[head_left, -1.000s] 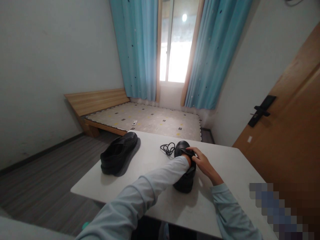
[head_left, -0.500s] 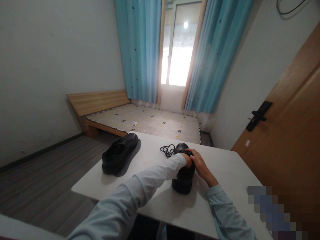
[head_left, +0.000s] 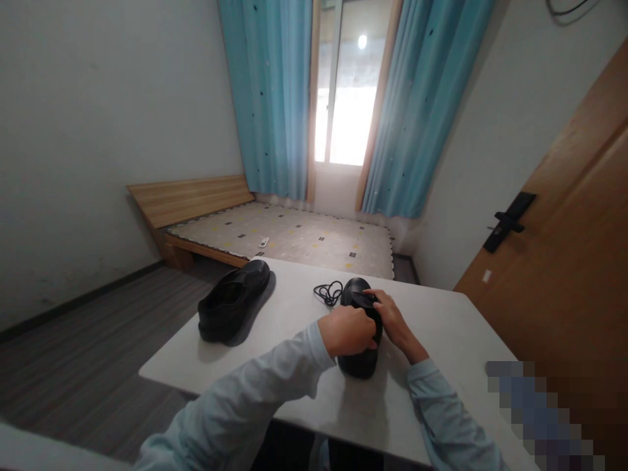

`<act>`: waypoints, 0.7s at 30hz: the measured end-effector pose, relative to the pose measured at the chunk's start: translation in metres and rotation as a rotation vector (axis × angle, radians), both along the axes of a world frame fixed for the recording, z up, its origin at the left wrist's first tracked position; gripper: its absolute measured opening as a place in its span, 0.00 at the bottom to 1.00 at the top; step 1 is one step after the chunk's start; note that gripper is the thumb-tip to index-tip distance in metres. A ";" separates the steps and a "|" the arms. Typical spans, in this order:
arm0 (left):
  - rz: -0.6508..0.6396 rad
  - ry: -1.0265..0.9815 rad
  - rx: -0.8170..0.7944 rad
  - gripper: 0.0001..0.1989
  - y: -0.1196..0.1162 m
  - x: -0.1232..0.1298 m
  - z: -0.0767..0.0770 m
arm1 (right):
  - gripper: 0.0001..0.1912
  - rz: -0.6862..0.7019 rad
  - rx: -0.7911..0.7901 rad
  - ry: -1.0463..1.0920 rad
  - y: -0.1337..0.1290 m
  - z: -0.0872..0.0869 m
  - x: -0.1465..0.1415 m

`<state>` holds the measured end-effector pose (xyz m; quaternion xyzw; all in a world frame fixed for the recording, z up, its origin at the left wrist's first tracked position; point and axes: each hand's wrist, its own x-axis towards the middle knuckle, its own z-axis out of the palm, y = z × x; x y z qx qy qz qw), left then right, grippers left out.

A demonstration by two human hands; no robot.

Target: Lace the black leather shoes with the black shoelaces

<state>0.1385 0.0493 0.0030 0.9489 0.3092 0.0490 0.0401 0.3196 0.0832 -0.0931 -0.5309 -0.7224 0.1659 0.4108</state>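
Observation:
A black shoe [head_left: 362,366] stands on the white table, its toe pointing away from me. My left hand [head_left: 347,330] is over the shoe's opening with its fingers curled closed; the fingertips and anything in them are hidden. From the right side, my right hand [head_left: 391,317] grips the upper near the tongue, its fingers lying over the top. Just left of that shoe's toe lies a loose bundle of thin black cord, probably shoelace [head_left: 328,293]. The other black shoe [head_left: 233,301] sits apart at the table's left side, and no hand touches it.
The white table [head_left: 299,288] has its far edge near a bed [head_left: 294,235] with a patterned mattress. A small white remote [head_left: 263,242] lies on the bed. To the right is a wooden door [head_left: 554,255] with a black handle.
My left hand has come up out of the shoe's opening, back toward me, and its fingers are now curled over the opening. My right hand stays on the upper.

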 end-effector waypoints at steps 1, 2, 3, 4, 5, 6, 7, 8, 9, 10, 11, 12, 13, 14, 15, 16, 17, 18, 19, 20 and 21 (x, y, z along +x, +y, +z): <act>-0.030 0.036 -0.004 0.13 -0.001 -0.004 0.000 | 0.19 0.000 0.005 -0.002 0.000 0.000 0.000; -0.056 0.047 -0.016 0.13 -0.001 -0.007 0.000 | 0.19 0.000 0.010 -0.004 0.000 0.000 -0.001; -0.078 0.038 -0.029 0.12 -0.001 -0.009 0.001 | 0.19 -0.001 0.013 -0.006 0.000 0.000 -0.001; -0.096 0.017 -0.037 0.11 -0.001 -0.011 0.002 | 0.19 -0.004 0.014 -0.007 0.000 0.000 -0.001; -0.110 0.003 -0.043 0.10 -0.001 -0.012 0.003 | 0.19 -0.006 0.014 -0.008 0.000 0.000 -0.001; -0.117 -0.001 -0.047 0.10 -0.002 -0.013 0.003 | 0.19 -0.009 0.015 -0.007 0.000 0.000 -0.001; -0.111 0.009 -0.049 0.10 -0.003 -0.013 0.004 | 0.19 -0.010 0.015 -0.007 0.000 0.000 -0.001; -0.098 0.029 -0.046 0.11 -0.005 -0.013 0.005 | 0.19 -0.010 0.015 -0.006 0.000 0.000 -0.001; -0.082 0.054 -0.041 0.13 -0.007 -0.013 0.005 | 0.19 -0.011 0.017 -0.005 0.000 -0.001 -0.001; -0.070 0.080 -0.036 0.16 -0.009 -0.012 0.004 | 0.19 -0.011 0.018 -0.004 0.000 -0.001 -0.001; -0.066 0.103 -0.032 0.18 -0.011 -0.011 0.003 | 0.19 -0.010 0.020 -0.005 0.000 -0.001 -0.001; -0.069 0.119 -0.025 0.19 -0.012 -0.011 0.001 | 0.19 -0.010 0.022 -0.007 0.000 -0.001 -0.001; -0.078 0.131 -0.015 0.20 -0.012 -0.010 -0.002 | 0.19 -0.009 0.024 -0.009 0.000 -0.001 -0.001; -0.089 0.141 -0.005 0.21 -0.011 -0.010 -0.005 | 0.19 -0.006 0.027 -0.011 0.000 -0.001 -0.001; -0.100 0.151 0.008 0.21 -0.010 -0.009 -0.009 | 0.19 -0.003 0.031 -0.015 0.000 -0.001 -0.001; -0.110 0.161 0.021 0.21 -0.009 -0.009 -0.013 | 0.19 -0.001 0.033 -0.017 -0.001 0.000 -0.001; -0.119 0.167 0.030 0.22 -0.007 -0.009 -0.016 | 0.19 -0.001 0.035 -0.020 -0.001 0.000 -0.002; -0.123 0.172 0.038 0.23 -0.006 -0.009 -0.020 | 0.19 -0.004 0.036 -0.021 -0.001 0.000 -0.002; -0.124 0.175 0.042 0.23 -0.005 -0.009 -0.023 | 0.18 -0.007 0.036 -0.021 -0.001 0.001 -0.002; -0.119 0.176 0.042 0.24 -0.004 -0.008 -0.026 | 0.18 -0.009 0.035 -0.021 -0.002 0.001 -0.002; -0.113 0.178 0.041 0.23 -0.003 -0.008 -0.027 | 0.19 -0.011 0.035 -0.021 -0.002 0.001 -0.002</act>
